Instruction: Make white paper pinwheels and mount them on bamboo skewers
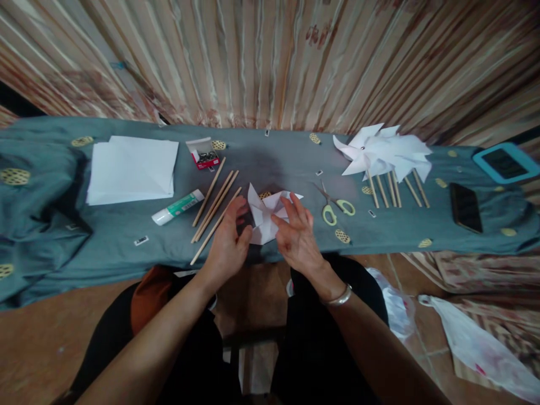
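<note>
Our right hand [298,237], part-curled, its grip unclear to us, touches the white paper pinwheel [262,220] between our hands, likely to keep its folds down, while our left hand [229,236], half open and seemingly empty, flanks it beside the wooden sticks [210,192].

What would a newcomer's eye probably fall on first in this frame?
Likely the folded white paper at the middle of the near edge of the cloth, between the left hand and the right hand, whose fingers reach over it. Next, perhaps, the bunched white pinwheels toward the right, with sticks pointing toward the person, and the stack of white sheets toward the left.
</note>
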### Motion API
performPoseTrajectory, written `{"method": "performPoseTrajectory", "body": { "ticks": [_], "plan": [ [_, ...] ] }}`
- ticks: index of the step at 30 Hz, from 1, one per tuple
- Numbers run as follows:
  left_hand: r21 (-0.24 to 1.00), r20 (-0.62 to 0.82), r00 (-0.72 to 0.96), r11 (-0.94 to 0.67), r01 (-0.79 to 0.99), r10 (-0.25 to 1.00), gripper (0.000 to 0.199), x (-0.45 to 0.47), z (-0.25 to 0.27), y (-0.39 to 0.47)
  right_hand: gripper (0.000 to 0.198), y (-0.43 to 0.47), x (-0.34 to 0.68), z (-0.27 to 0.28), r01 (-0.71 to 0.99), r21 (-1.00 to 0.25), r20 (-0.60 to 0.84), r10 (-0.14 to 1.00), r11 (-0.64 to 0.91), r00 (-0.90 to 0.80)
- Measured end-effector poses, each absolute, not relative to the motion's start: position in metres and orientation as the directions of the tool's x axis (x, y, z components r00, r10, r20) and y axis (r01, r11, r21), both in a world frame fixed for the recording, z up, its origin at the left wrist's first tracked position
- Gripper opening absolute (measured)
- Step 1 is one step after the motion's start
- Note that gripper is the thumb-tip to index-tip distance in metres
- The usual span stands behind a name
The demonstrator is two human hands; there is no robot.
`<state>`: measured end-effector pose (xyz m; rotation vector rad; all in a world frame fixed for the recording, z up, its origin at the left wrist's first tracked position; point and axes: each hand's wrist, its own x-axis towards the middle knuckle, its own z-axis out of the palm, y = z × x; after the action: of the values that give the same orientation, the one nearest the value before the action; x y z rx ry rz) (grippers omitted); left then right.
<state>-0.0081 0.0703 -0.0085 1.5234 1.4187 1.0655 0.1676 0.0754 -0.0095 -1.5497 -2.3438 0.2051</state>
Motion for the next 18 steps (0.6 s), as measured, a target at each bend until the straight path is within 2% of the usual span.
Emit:
{"method": "performPoseTrajectory", "body": {
  "ticks": [5,9,11,13,18],
  "plan": [
    [0.994,-0.102,0.051,0.103,-0.018,0.993,0.065,-0.010,-0.017,0.072,0.034,0.073,0.168,-0.003,0.861,-0.301,0.181,0.911,0.410,-0.370],
    [0.956,-0.220,0.087,0.233,-0.181,0.972,0.067,-0.012,-0.009,0.074,0.070,0.073,0.174,0.000,0.828,-0.317,0.153,0.887,0.462,-0.436],
    [0.941,-0.250,0.078,0.261,-0.214,0.965,0.068,-0.013,-0.006,0.075,0.080,0.073,0.177,-0.002,0.821,-0.311,0.150,0.878,0.479,-0.455],
    [0.928,-0.274,0.073,0.284,-0.241,0.959,0.069,-0.012,-0.004,0.077,0.079,0.074,0.179,-0.004,0.823,-0.299,0.149,0.875,0.483,-0.460],
    [0.858,-0.377,0.108,0.390,-0.334,0.920,0.077,-0.005,0.003,0.085,0.059,0.075,0.179,-0.008,0.832,-0.287,0.157,0.880,0.475,-0.448]
  ]
}}
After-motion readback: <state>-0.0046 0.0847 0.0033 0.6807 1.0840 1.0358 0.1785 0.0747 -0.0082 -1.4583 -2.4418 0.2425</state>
